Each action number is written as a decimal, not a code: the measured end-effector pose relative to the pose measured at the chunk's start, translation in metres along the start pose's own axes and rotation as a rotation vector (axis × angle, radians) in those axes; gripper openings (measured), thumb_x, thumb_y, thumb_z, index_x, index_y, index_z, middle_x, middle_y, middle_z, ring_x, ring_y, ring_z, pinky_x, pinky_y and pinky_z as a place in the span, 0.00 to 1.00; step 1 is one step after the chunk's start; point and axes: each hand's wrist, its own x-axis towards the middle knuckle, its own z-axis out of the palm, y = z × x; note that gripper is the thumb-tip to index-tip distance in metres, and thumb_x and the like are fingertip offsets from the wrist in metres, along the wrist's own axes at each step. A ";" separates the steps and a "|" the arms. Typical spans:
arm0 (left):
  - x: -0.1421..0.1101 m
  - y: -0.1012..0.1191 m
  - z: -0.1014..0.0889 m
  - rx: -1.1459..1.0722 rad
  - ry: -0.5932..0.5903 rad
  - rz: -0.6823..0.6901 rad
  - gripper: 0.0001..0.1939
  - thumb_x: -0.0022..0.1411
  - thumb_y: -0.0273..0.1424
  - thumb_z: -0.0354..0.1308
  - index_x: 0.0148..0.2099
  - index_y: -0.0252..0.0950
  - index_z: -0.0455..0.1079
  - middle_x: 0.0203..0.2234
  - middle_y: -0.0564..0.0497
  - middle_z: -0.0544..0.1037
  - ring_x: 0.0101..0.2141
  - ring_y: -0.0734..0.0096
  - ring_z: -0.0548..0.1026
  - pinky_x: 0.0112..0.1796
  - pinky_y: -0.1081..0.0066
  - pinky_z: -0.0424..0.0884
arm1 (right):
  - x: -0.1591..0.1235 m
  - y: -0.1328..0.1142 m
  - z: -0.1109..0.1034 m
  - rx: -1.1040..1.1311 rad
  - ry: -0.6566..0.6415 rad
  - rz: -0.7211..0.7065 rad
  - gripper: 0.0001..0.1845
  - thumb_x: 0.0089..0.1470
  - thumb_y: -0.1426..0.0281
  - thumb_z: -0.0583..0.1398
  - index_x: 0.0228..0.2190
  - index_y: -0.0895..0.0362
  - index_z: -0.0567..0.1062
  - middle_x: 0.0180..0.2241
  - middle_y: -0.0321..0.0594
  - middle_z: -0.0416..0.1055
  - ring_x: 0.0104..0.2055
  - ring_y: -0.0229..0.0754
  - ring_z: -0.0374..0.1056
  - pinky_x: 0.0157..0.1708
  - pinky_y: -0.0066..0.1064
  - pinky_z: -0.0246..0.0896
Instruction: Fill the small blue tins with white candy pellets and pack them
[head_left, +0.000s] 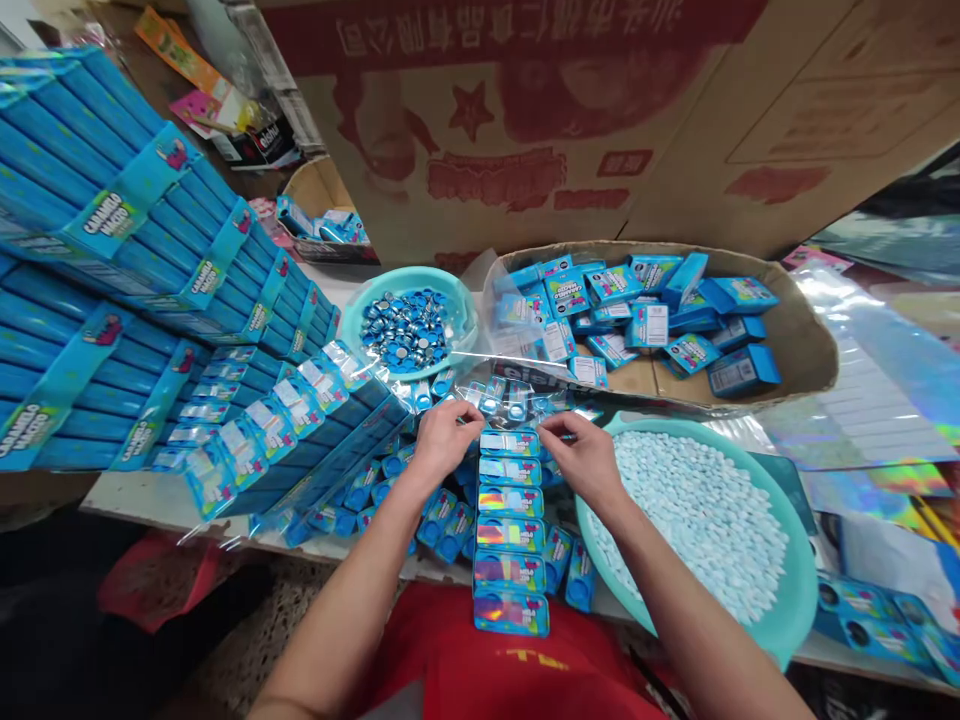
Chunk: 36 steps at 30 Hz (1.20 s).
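Observation:
A row of small blue candy packs [511, 535], glossy with rainbow reflections, runs from my body up to my hands. At its far left corner, my left hand [448, 438] has thumb and fingers pinched together. My right hand [586, 458] pinches likewise at the far right corner. Thin clear plastic film seems to lie between the fingertips, though its edges are hard to make out. Loose blue packs [451, 525] lie under and beside the row, partly hidden by my forearms.
Right of my hands stands a turquoise basin [799, 600] of pale blue candies. Behind are a bowl [352, 318] of blue-and-silver round pieces and a cardboard tray [814, 345] of blue boxes. Wrapped stacks [300, 410] and tall display boxes [112, 220] stand left. A large carton [510, 130] rises behind.

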 end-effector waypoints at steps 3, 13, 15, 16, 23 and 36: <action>-0.005 0.004 -0.006 0.084 -0.002 0.110 0.06 0.53 0.27 0.55 0.27 0.37 0.73 0.25 0.54 0.75 0.29 0.73 0.72 0.32 0.75 0.65 | 0.001 -0.006 -0.005 0.065 -0.002 0.017 0.06 0.45 0.67 0.59 0.21 0.55 0.73 0.23 0.34 0.71 0.26 0.38 0.66 0.27 0.28 0.62; -0.065 -0.045 0.011 0.528 0.139 0.624 0.12 0.64 0.28 0.46 0.41 0.37 0.71 0.33 0.45 0.77 0.33 0.70 0.75 0.34 0.72 0.70 | -0.045 0.006 -0.007 -0.452 0.009 -0.493 0.10 0.56 0.70 0.55 0.25 0.53 0.73 0.26 0.39 0.71 0.31 0.40 0.65 0.30 0.30 0.60; -0.075 -0.057 0.021 0.477 0.228 0.694 0.10 0.63 0.27 0.48 0.41 0.37 0.70 0.32 0.45 0.77 0.32 0.70 0.76 0.33 0.72 0.70 | -0.057 0.017 -0.002 -0.397 0.006 -0.526 0.10 0.56 0.71 0.55 0.26 0.52 0.73 0.26 0.39 0.72 0.32 0.40 0.66 0.31 0.31 0.62; -0.078 -0.060 0.026 0.432 0.284 0.705 0.08 0.62 0.26 0.49 0.39 0.37 0.70 0.31 0.45 0.77 0.32 0.70 0.76 0.33 0.72 0.71 | -0.062 0.022 0.002 -0.360 0.010 -0.536 0.09 0.56 0.72 0.55 0.27 0.52 0.74 0.26 0.39 0.72 0.32 0.40 0.67 0.31 0.31 0.63; -0.064 -0.055 0.056 -0.072 0.467 0.190 0.10 0.59 0.33 0.54 0.43 0.35 0.65 0.42 0.42 0.72 0.40 0.67 0.73 0.33 0.70 0.72 | -0.063 0.038 0.030 -0.059 0.207 -0.339 0.04 0.54 0.70 0.57 0.34 0.53 0.71 0.33 0.41 0.70 0.38 0.43 0.69 0.36 0.39 0.69; -0.047 -0.053 0.059 -0.052 0.242 -0.039 0.10 0.61 0.33 0.46 0.31 0.37 0.66 0.32 0.49 0.73 0.34 0.71 0.70 0.36 0.72 0.65 | -0.050 0.045 0.051 0.236 0.278 0.102 0.22 0.49 0.63 0.61 0.46 0.55 0.65 0.49 0.50 0.61 0.43 0.45 0.69 0.28 0.33 0.73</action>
